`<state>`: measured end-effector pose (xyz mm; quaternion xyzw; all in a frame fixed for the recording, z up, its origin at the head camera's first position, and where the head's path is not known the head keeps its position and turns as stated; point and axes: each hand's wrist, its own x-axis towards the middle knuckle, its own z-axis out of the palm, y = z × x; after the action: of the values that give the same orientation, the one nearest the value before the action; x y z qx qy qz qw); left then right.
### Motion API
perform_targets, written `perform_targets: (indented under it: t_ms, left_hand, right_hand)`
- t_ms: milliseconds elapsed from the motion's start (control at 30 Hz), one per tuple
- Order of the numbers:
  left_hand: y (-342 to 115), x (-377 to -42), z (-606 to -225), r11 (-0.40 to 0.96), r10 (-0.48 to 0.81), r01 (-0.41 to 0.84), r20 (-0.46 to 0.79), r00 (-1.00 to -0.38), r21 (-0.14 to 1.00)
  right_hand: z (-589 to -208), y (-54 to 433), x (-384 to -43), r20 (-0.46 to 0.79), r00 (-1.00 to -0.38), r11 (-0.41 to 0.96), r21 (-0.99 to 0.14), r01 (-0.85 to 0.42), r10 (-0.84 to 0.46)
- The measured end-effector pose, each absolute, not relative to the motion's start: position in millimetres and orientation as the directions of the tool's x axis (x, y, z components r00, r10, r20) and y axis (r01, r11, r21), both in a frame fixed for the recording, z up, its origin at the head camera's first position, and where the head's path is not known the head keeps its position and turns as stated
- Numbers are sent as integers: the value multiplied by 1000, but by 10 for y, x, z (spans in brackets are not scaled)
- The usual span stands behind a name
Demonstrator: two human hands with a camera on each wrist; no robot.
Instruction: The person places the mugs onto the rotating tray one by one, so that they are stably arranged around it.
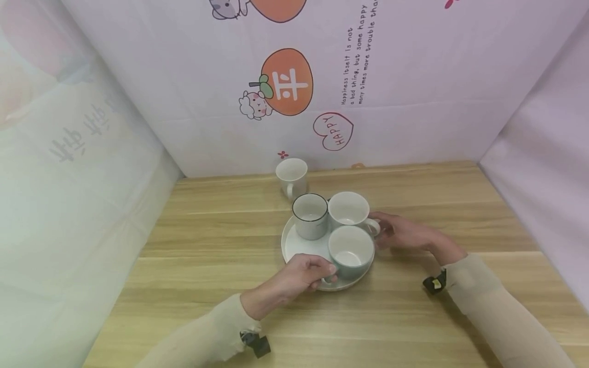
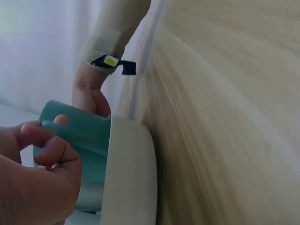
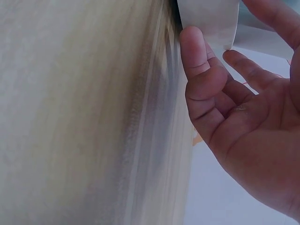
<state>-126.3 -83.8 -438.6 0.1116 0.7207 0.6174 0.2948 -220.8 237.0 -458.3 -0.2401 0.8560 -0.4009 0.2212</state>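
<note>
A round white plate (image 1: 294, 249) carries three mugs on the wooden table. Nearest me is a green mug (image 1: 352, 251) with a white inside; my left hand (image 1: 303, 276) pinches its handle, also seen as a green handle (image 2: 70, 133) in the left wrist view. Behind it stands a wide white mug (image 1: 348, 208), its handle pointing right. To its left is a white mug with a dark rim (image 1: 311, 217). My right hand (image 1: 400, 232) is beside that wide mug's handle. In the right wrist view its fingertips (image 3: 192, 40) touch the plate's outer side, fingers loosely bent.
Another white mug (image 1: 292, 176) stands behind the plate, near the back of the wooden table (image 1: 207, 245). A printed cloth (image 1: 405, 102) hangs along the back edge, with pale cloth walls (image 1: 92, 168) at both sides.
</note>
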Motion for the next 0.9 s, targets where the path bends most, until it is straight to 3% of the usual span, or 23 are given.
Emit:
perform_targets:
  t_ms: [167,333,533,900]
  left_hand:
    - [-926,-1315,-4346,318,560,-60,-238,-794,946]
    - [-1041,-1344,-4320,377,521,4,-209,-828,926]
    - [-1068,-1320,-4332,458,545,188,-108,-831,869]
    - [-924,-1256,-4326,441,581,232,-79,-810,867]
  right_hand:
    - [-4583,2372,-2208,-191,-779,553,-802,-228,-598]
    - [-4594,2379,-2209,-181,-770,542,-805,-241,-611]
    - [-4597,2393,-2206,-212,-757,529,-825,-200,-618]
    - [-4595,2389,-2192,-206,-756,533,-818,-217,-622]
